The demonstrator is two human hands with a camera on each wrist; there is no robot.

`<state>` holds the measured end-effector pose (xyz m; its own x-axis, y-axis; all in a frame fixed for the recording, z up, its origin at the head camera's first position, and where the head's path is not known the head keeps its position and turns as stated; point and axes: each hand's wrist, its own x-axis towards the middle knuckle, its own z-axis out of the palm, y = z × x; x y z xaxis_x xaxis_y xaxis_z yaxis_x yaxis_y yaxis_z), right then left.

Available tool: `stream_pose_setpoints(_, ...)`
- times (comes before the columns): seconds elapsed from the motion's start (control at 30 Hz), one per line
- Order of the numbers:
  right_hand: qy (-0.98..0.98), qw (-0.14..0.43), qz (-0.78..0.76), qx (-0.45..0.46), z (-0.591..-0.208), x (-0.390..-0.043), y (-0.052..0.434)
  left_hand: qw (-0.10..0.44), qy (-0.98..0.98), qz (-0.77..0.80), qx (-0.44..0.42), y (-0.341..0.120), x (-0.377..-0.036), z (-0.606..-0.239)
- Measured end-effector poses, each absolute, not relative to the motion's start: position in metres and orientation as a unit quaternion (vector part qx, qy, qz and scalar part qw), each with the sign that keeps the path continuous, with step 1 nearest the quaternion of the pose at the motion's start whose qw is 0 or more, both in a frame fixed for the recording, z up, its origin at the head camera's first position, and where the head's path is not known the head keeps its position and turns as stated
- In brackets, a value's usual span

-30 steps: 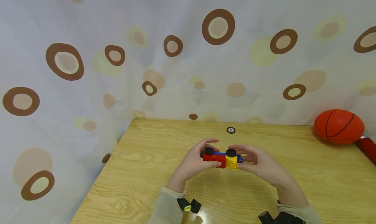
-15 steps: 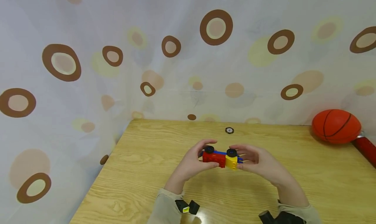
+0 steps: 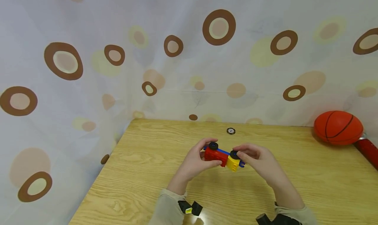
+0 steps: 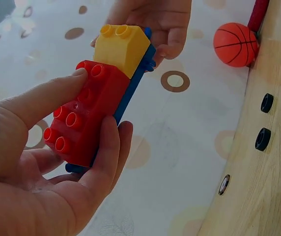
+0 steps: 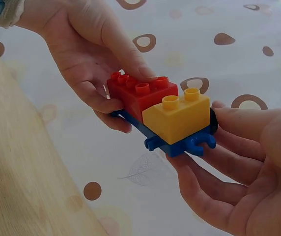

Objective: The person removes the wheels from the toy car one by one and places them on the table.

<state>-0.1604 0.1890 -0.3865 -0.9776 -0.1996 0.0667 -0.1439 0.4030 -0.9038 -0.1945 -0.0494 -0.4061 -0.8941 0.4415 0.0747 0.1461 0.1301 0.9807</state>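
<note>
My left hand [image 3: 195, 159] grips a toy car of building blocks by its red block [image 3: 215, 156], thumb on the studs and fingers round the other side. A yellow block [image 5: 177, 118] sits ahead of the red one, both on a blue base [image 5: 177, 147] with a hooked end. Two black wheels show on its far side: the rear wheel [image 3: 213, 146] near my left fingers and the front wheel [image 3: 234, 154]. My right hand [image 3: 262, 162] pinches the front wheel between thumb and fingers. The side facing the left wrist camera shows bare blue base.
Two loose black wheels, one wheel [image 4: 266, 103] beyond the other wheel [image 4: 263, 139], lie on the wooden table [image 3: 141, 153]. A round black-and-white disc [image 3: 231, 131] lies near the back edge. An orange basketball-patterned ball [image 3: 338, 127] and a red cylinder [image 3: 367, 151] are at the right.
The toy car has tilted, its yellow end lower and its red end higher. My right thumb has shifted from the yellow block's end up to the front wheel.
</note>
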Motion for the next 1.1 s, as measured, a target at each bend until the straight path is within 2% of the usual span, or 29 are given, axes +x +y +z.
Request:
stream_pose_setpoints(0.23, 0.836, 0.018, -0.538, -0.103, -0.3862, -0.1592, 0.1869, 0.121, 0.737, 0.642, 0.173, -0.0481, -0.1938, -0.4064)
stream_pose_setpoints(0.97, 0.843, 0.066, -0.515, -0.143, -0.3848, -0.1604, 0.1878, 0.131, 0.714, 0.671, 0.154, -0.0485, -0.1965, -0.4068)
stream_pose_setpoints(1.1, 0.851, 0.060, -0.502, -0.141, -0.3862, -0.1604, 0.1851, 0.143, 0.709, 0.672, 0.159, -0.0486, -0.1965, -0.4077)
